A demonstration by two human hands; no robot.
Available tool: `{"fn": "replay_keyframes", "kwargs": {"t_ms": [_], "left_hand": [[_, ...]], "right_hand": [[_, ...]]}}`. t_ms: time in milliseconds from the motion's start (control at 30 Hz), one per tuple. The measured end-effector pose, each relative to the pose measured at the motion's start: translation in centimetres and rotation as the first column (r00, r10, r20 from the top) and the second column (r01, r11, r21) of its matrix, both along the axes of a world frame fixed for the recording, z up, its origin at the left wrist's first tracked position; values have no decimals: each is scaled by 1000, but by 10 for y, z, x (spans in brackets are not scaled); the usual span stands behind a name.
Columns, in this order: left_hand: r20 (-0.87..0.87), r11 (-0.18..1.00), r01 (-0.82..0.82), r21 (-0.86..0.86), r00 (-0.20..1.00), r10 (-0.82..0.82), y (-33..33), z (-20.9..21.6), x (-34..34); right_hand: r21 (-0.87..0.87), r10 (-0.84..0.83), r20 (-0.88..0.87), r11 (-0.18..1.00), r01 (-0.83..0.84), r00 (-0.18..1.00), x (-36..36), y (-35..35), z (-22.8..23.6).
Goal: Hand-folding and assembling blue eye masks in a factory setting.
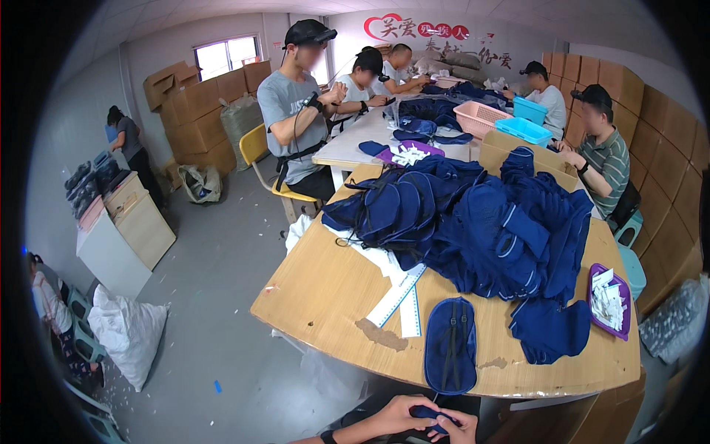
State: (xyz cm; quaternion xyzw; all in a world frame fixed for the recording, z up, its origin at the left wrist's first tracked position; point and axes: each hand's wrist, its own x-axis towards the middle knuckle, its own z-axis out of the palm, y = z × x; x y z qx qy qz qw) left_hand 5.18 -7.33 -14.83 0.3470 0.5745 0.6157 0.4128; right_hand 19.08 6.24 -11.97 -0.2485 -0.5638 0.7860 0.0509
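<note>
At the bottom of the view, below the table's near edge, my left hand and my right hand are close together. Both have their fingers closed on a small bunched navy cloth piece, most of it covered by the fingers. Just beyond them, a flat, oval navy cloth item with thin black cords lies at the table edge. Farther up spreads a big heap of navy cloth items with pale piping. One navy piece lies apart at its near right.
White paper strips with blue markings lie left of the oval item. A purple tray of white tags sits at the right edge of the wooden table. Several co-workers sit farther along. Stacked cartons line the right wall.
</note>
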Motion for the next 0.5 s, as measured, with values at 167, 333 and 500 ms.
{"fn": "replay_keyframes", "kwargs": {"t_ms": [167,333,500], "left_hand": [[-188,997,63,-50,980,-72,0,7,0],[-491,993,-108,49,863,118,-9,69,6],[-495,912,-66,406,823,280,-47,166,-4]], "right_hand": [[-5,-9,34,1000,9,999,9,2,-3],[44,-19,8,999,19,1000,15,9,-13],[27,-83,105,996,81,991,5,16,-8]]}}
